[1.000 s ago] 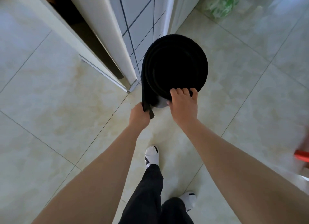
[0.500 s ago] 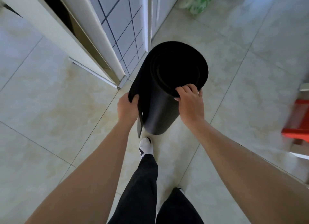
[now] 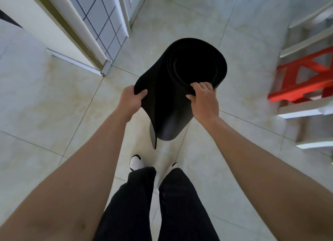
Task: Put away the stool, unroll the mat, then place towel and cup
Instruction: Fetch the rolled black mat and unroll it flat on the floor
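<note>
Both hands closed on the black rolled rubber mat [image 3: 182,89], held upright above my feet: left hand [image 3: 130,101] pinches the loose outer flap, right hand [image 3: 204,100] hooks the top rim of the coil. Mat is off the floor and mostly rolled, so unrolling has barely begun; towel and cup not in view. Red plastic stool [image 3: 304,78] sits right, against pale furniture; whether it's put away I can't tell. Open tile ahead; white door frame [image 3: 79,41] crowds front-left.
</note>
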### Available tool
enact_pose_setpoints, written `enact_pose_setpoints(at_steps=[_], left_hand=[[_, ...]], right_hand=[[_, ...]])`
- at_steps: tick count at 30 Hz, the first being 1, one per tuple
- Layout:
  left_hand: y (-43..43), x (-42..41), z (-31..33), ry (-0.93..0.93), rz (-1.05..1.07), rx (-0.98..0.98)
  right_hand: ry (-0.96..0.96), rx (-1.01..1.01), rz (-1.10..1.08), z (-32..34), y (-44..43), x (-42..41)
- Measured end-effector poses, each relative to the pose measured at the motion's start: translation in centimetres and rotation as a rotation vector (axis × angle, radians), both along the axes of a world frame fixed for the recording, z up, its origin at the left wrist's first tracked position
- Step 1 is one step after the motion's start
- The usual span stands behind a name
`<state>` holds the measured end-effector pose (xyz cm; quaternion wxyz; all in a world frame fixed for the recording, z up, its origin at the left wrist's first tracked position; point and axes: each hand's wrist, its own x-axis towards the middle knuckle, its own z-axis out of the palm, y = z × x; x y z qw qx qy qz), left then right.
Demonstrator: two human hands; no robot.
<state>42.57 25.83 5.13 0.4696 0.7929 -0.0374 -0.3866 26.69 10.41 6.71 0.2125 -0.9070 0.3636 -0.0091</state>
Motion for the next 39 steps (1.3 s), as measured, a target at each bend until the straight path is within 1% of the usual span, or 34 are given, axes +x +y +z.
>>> enact_pose_setpoints(at_steps=[5, 11, 17, 20, 22, 27, 29, 31, 33, 34, 35, 36, 39], left_hand=[[1.8, -5.5, 1.0, 0.077, -0.121, -0.021], [7.5, -10.2, 0.0, 0.197, -0.248, -0.019], [13.9, -14.0, -2.3, 0.277, -0.401, 0.074], [16.6, -15.3, -3.8, 0.370, -0.460, 0.113], [17.8, -15.7, -4.7, 0.391, -0.463, 0.127], [19.4, -17.4, -8.2, 0.291, -0.415, 0.165], [19.4, -19.1, -10.3, 0.256, -0.395, 0.164], [18.9, -20.7, -12.3, 0.178, -0.292, 0.118], [18.4, -21.9, -14.1, 0.067, -0.135, 0.027], [18.2, -22.6, -15.4, 0.030, -0.105, -0.019], [18.3, -23.6, -16.7, 0.013, -0.131, -0.055], [18.9, -24.6, -18.3, -0.018, -0.210, -0.053], [21.4, -26.7, -24.6, -0.219, -0.522, 0.128]], right_hand=[[-0.004, 0.001, -0.099, 0.7, 4.3, -7.0], [0.005, -0.014, -0.228, -0.2, 11.3, -14.8], [0.054, 0.051, -0.272, -2.5, 18.8, -19.1], [0.090, 0.093, -0.259, -3.9, 21.6, -20.5], [0.103, 0.126, -0.263, -4.9, 22.7, -21.5], [0.104, 0.231, -0.263, -9.4, 24.6, -23.7], [0.068, 0.220, -0.258, -11.8, 25.6, -24.4], [-0.020, 0.159, -0.273, -13.7, 26.0, -24.5], [-0.119, 0.125, -0.285, -15.3, 25.8, -24.1], [-0.150, 0.107, -0.278, -16.4, 25.4, -23.9], [-0.164, 0.079, -0.260, -17.5, 25.1, -23.6], [-0.170, 0.053, -0.241, -18.5, 24.8, -23.3], [-0.208, 0.015, -0.242, -21.7, 23.6, -22.1]])
